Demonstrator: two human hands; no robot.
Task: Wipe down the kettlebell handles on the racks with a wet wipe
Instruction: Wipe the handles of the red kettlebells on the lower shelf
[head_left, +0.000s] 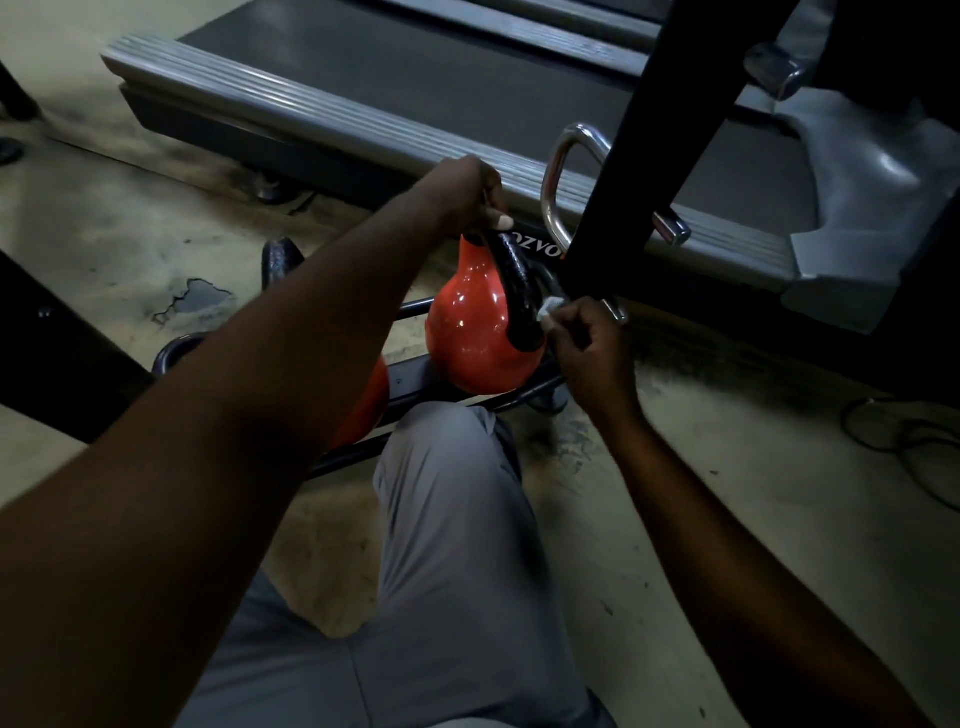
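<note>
Head view looks down over a stained concrete floor (130, 249), where at far left a dark kettlebell handle (280, 257) stands by itself and a second orange kettlebell (371, 397) sits mostly hidden under the person's left forearm. Moving right, the left hand (467, 195) reaches forward and grips the top of the black handle (511, 283) of the orange kettlebell (475, 332), fingers closed around it, tilting the bell on the low black rack (415, 371). Below, a knee in grey trousers (447, 499) points toward the rack. Just right of the handle, the right hand (587, 343) pinches a small white wet wipe (550, 307) between its fingertips, pressed against the lower side of that handle. Farther right, a black upright post (639, 156) carries chrome hooks (558, 182), with a treadmill deck (415, 93) lying behind.
</note>
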